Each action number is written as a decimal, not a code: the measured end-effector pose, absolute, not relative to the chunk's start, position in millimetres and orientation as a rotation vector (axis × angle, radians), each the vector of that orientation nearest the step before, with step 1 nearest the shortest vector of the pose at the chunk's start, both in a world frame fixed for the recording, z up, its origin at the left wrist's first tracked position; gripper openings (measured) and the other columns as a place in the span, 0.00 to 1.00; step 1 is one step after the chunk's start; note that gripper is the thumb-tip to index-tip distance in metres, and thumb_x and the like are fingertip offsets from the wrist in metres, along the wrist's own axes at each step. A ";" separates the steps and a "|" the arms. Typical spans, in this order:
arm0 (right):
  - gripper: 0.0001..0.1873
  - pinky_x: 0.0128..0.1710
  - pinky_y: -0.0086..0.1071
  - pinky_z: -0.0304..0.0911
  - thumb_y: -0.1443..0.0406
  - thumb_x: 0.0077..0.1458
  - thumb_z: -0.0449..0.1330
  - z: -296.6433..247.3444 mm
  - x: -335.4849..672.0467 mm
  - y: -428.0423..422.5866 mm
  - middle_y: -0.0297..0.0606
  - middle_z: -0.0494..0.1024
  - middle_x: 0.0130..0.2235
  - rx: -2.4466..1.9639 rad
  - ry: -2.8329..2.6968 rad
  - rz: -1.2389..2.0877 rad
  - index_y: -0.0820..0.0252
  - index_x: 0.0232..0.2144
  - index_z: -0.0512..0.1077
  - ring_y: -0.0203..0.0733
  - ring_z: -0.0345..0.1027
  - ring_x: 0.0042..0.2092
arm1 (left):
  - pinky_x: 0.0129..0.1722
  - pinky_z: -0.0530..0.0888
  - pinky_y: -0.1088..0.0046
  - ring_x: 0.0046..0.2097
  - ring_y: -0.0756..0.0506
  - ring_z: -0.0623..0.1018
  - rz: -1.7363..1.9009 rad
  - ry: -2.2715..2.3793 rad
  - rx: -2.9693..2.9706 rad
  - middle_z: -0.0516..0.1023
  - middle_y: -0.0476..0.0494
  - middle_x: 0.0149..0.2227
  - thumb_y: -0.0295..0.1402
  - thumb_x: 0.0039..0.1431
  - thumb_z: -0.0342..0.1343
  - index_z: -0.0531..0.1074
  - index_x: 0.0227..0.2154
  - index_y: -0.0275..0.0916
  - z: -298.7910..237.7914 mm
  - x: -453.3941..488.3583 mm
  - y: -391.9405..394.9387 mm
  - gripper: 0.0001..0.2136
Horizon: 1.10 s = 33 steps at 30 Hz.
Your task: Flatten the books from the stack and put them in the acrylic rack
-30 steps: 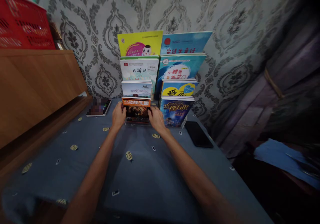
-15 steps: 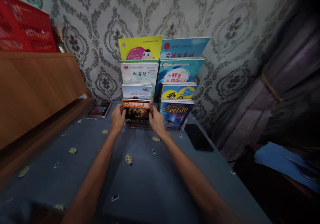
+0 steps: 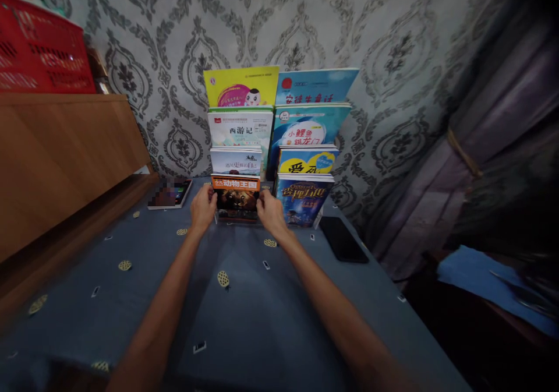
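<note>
A tiered rack of picture books stands against the patterned wall at the far edge of a blue-covered table. The front book of the left column has an orange title band and a lion on its cover. My left hand grips its left edge and my right hand grips its right edge, both closed on it. A dark blue book stands right beside it in the front of the right column.
A black phone lies on the table right of the rack. A tablet or book lies flat at the far left. A wooden cabinet with a red crate on top borders the left; curtains hang on the right.
Both hands have kept their hold on the lion book, which sits a little lower in the front slot. The view has shifted slightly.
</note>
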State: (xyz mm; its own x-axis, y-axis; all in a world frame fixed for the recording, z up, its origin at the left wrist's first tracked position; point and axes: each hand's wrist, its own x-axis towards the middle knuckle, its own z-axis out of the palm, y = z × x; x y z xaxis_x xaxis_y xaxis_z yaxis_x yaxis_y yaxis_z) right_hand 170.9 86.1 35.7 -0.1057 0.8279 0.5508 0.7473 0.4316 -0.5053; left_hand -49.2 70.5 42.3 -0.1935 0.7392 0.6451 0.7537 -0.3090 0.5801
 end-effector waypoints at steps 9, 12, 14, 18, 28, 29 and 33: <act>0.13 0.36 0.36 0.61 0.68 0.64 0.49 45.1 177.2 83.7 0.48 0.81 0.36 -1.287 -1.898 0.123 0.61 0.43 0.73 0.51 0.74 0.37 | 0.43 0.71 0.67 0.39 0.43 0.77 -1.622 -1.737 -1.968 0.78 0.42 0.38 0.32 0.60 0.50 0.70 0.39 0.40 56.3 -47.3 63.3 0.07; 0.14 0.36 0.35 0.61 0.68 0.64 0.49 50.3 178.6 81.2 0.47 0.82 0.37 -1.251 -1.885 0.126 0.61 0.43 0.73 0.51 0.74 0.38 | 0.41 0.71 0.68 0.38 0.43 0.76 -1.623 -1.736 -2.005 0.77 0.43 0.37 0.32 0.59 0.51 0.71 0.40 0.40 61.3 -45.6 60.3 0.08; 0.14 0.37 0.35 0.61 0.68 0.64 0.49 54.8 180.6 79.3 0.47 0.82 0.37 -1.222 -1.879 0.124 0.60 0.43 0.74 0.51 0.75 0.38 | 0.39 0.72 0.69 0.38 0.44 0.76 -1.640 -1.717 -2.050 0.78 0.42 0.39 0.32 0.58 0.51 0.71 0.43 0.39 64.7 -45.8 57.6 0.11; 0.15 0.39 0.36 0.64 0.68 0.62 0.49 66.0 186.4 75.6 0.44 0.82 0.36 -1.153 -1.877 0.149 0.58 0.43 0.75 0.50 0.75 0.38 | 0.43 0.73 0.69 0.40 0.44 0.77 -1.654 -1.585 -2.249 0.79 0.43 0.45 0.34 0.57 0.53 0.71 0.50 0.39 73.1 -52.1 51.8 0.17; 0.14 0.39 0.41 0.70 0.66 0.61 0.51 92.9 198.5 62.0 0.43 0.82 0.36 -0.952 -1.711 0.294 0.59 0.42 0.75 0.49 0.77 0.39 | 0.43 0.76 0.69 0.45 0.41 0.79 -1.528 -1.553 -2.742 0.80 0.42 0.47 0.45 0.58 0.56 0.76 0.46 0.40 96.1 -72.4 38.3 0.18; 0.13 0.39 0.41 0.71 0.65 0.62 0.51 97.6 199.0 58.4 0.42 0.82 0.36 -0.934 -1.687 0.294 0.58 0.42 0.75 0.49 0.77 0.39 | 0.44 0.76 0.69 0.46 0.41 0.79 -1.567 -1.563 -2.727 0.80 0.42 0.47 0.46 0.59 0.56 0.76 0.47 0.41 95.9 -73.3 38.8 0.19; 0.13 0.39 0.42 0.72 0.62 0.64 0.52 134.0 200.7 20.3 0.40 0.82 0.38 -0.766 -1.662 0.272 0.56 0.41 0.76 0.48 0.77 0.40 | 0.41 0.77 0.69 0.45 0.42 0.79 -1.818 -1.689 -2.562 0.80 0.42 0.44 0.51 0.61 0.53 0.76 0.45 0.39 81.5 -80.7 51.4 0.21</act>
